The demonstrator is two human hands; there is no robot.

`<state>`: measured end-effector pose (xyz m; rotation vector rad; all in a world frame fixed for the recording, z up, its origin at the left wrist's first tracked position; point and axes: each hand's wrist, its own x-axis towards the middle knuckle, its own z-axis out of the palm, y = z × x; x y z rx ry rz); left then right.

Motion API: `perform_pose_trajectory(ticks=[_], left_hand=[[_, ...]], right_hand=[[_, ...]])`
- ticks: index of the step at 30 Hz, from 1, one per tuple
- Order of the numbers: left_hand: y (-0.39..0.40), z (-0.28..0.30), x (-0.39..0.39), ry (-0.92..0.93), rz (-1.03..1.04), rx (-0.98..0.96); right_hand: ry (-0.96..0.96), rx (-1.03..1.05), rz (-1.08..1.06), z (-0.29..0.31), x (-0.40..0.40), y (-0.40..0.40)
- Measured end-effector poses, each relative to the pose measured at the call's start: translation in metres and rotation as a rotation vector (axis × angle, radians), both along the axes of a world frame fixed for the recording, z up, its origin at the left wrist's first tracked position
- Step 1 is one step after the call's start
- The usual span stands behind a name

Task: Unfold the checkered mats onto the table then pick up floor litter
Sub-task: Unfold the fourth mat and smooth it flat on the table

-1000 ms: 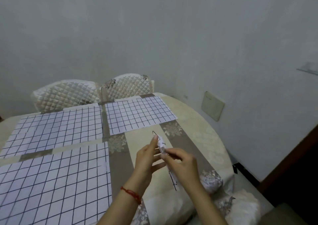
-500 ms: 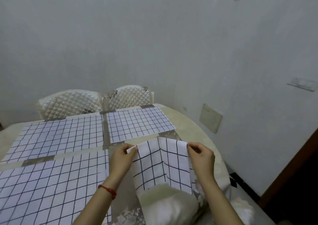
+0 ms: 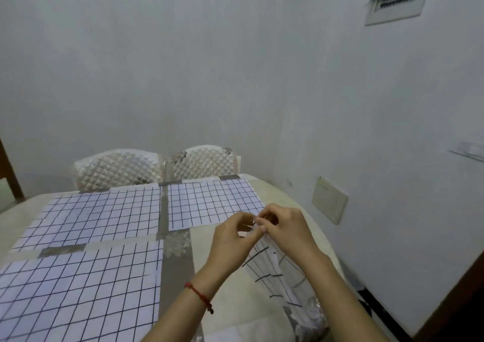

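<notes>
A home dining room: cloth-covered round table (image 3: 275,192), two quilted chairs (image 3: 117,167) against plain white walls (image 3: 183,66).

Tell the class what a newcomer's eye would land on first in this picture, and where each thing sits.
First, the left hand and right hand meeting low in the middle, both pinching the top of a still-folded checkered mat that hangs over the table's near right part. Next, three unfolded checkered mats lie flat: near left, far left, far middle. Two quilted chair backs stand behind the table.
</notes>
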<state>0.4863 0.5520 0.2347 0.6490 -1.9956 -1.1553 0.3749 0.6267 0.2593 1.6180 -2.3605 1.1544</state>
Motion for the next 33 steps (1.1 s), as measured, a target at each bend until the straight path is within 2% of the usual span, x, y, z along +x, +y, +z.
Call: perform_pose_trajectory(ticks=[11,15,23,26,29,33], left_hand=[[-0.003,-0.003,-0.02,-0.136,0.041,-0.107],[-0.013,-0.007,-0.02,-0.2,0.11,-0.166],[-0.044,0.015,-0.009,-0.156,0.191,-0.256],[-0.062,0.022,0.002,-0.168,0.177,-0.297],[-0.078,0.021,0.01,-0.274,0.171,-0.331],[-0.081,0.02,0.011,-0.345,0.162,-0.319]], right_hand=[[0.155,0.07,0.097,0.002,-0.021,0.004],[0.133,0.09,0.097,0.005,-0.03,0.007],[0.035,0.382,0.01,-0.017,-0.039,0.024],[-0.085,0.331,-0.031,-0.018,-0.047,0.029],[-0.256,0.164,-0.046,-0.004,-0.052,0.029],[-0.345,-0.001,-0.02,0.012,-0.047,0.016]])
